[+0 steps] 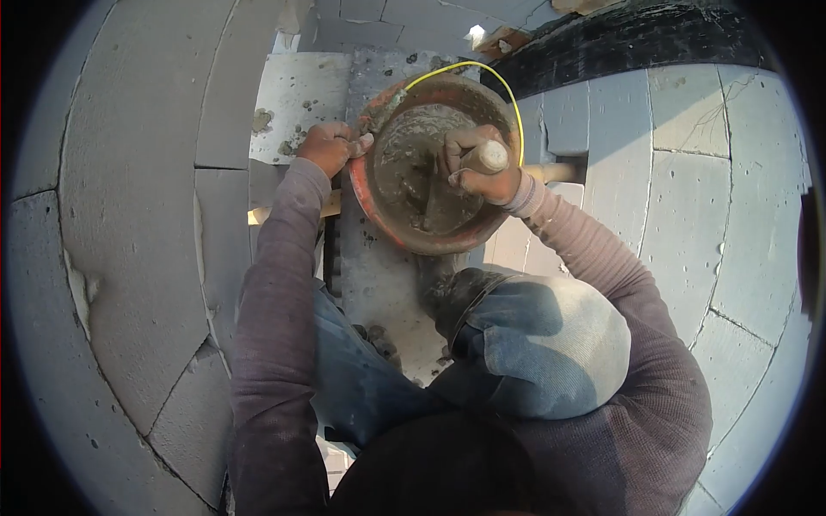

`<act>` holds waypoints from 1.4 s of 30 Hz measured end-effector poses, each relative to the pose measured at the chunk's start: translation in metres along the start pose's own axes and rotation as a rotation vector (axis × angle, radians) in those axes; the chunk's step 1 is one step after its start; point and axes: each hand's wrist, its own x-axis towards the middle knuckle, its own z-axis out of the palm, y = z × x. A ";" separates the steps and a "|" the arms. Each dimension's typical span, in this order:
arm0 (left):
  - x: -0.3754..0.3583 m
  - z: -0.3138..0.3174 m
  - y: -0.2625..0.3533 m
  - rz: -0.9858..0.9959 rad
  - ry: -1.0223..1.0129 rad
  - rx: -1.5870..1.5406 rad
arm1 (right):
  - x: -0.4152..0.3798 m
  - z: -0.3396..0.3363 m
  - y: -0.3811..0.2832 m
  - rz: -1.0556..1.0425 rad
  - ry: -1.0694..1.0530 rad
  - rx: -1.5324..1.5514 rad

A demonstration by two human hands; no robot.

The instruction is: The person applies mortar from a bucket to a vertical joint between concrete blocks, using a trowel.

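Note:
A red-orange bucket [361,191] with a mortar-smeared rim stands in front of me, with wet grey mortar [413,142] inside. On its left side, my left hand [330,148] is closed on the rim, thumb and fingers pinching the edge. My right hand [482,163] is over the bucket, wrapped round the pale, round-ended handle of a trowel [490,156]. The trowel's blade points down into the mortar and is mostly hidden by it. A thin yellow bucket handle [469,63] arches along the far and right side of the rim.
Under the bucket lies a mortar-spattered board [379,284]. Walls of large grey blocks rise at the left [138,172] and right [688,198]. A wooden pole [555,173] runs behind the bucket. A dark band [637,47] crosses the far right. My bent knee [559,344] is close below the bucket.

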 end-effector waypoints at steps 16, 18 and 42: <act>0.006 -0.004 -0.008 0.036 -0.152 -0.167 | 0.089 0.003 0.001 -0.388 -0.085 -0.119; -0.001 0.002 -0.006 0.051 -0.137 -0.124 | 0.076 -0.005 0.018 -0.358 0.077 -0.238; 0.013 -0.003 -0.014 0.044 -0.167 -0.132 | 0.050 0.011 -0.011 -0.254 0.497 0.097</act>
